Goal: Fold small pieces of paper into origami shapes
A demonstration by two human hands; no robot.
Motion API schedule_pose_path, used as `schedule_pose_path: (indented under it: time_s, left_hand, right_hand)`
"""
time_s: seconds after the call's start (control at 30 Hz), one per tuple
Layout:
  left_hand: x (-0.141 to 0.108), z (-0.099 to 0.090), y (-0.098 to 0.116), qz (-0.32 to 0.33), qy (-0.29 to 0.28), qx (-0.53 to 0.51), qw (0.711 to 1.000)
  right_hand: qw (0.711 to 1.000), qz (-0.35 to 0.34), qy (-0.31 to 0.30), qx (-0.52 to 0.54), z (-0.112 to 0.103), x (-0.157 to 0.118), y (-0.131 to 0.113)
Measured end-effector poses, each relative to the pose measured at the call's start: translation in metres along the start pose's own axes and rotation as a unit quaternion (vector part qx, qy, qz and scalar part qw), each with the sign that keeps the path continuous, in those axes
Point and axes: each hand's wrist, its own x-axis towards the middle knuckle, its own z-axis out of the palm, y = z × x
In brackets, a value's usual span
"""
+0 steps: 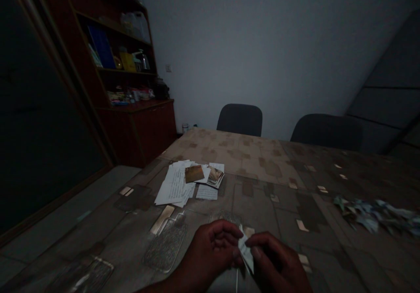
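Note:
My left hand point(210, 251) and my right hand point(275, 262) are close together at the near edge of the table. Between their fingertips they pinch a small pale folded piece of paper point(246, 252), which is bent and partly hidden by my fingers. To the right lies a heap of crumpled blue-green paper scraps point(374, 214), out of reach of neither hand's fingers touching it. Ahead of my hands is a loose spread of handwritten sheets point(173, 183) with several photographs point(215, 176) on top.
A patterned tablecloth point(262, 197) covers the table, with textured transparent mats point(166, 245) near my left hand. Two dark chairs point(239, 120) stand beyond the far edge. A wooden shelf cabinet point(131, 87) with assorted items stands at the back left.

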Motion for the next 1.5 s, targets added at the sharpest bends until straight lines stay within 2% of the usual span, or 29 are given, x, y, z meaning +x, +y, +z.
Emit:
schedule_pose_path:
  time_s: [0.2, 0.43, 0.67, 0.87, 1.1, 1.3, 1.4, 1.5]
  left_hand:
    - [-0.002, 0.001, 0.004, 0.030, 0.009, 0.017, 0.999]
    - [-0.002, 0.000, 0.003, 0.008, -0.009, 0.041, 0.999]
    - [-0.001, -0.001, -0.002, 0.002, -0.012, 0.017, 1.000]
    - [0.000, -0.003, -0.005, 0.003, -0.011, 0.018, 1.000]
    - [0.001, -0.004, -0.009, -0.001, 0.000, 0.043, 0.999]
    - [0.004, -0.004, -0.014, -0.017, 0.030, 0.064, 0.997]
    - [0.003, -0.007, -0.014, -0.024, 0.022, 0.064, 0.997]
    - [0.003, -0.008, -0.014, -0.021, 0.012, 0.066, 0.997]
  right_hand:
    - [0.999, -0.002, 0.023, 0.043, 0.006, -0.001, 0.001]
    - [0.999, -0.019, 0.045, 0.015, 0.008, -0.002, 0.006]
    - [0.997, 0.024, 0.039, 0.068, 0.010, -0.002, 0.005]
    - [0.996, 0.030, 0.036, 0.071, 0.012, -0.002, 0.009]
    - [0.998, -0.006, 0.046, 0.040, 0.015, -0.005, 0.018]
    - [0.999, -0.018, 0.029, 0.030, 0.016, -0.006, 0.016]
    - [1.000, -0.003, -0.002, 0.022, 0.014, -0.004, 0.016]
    - [1.000, 0.004, -0.006, -0.010, 0.012, -0.003, 0.020]
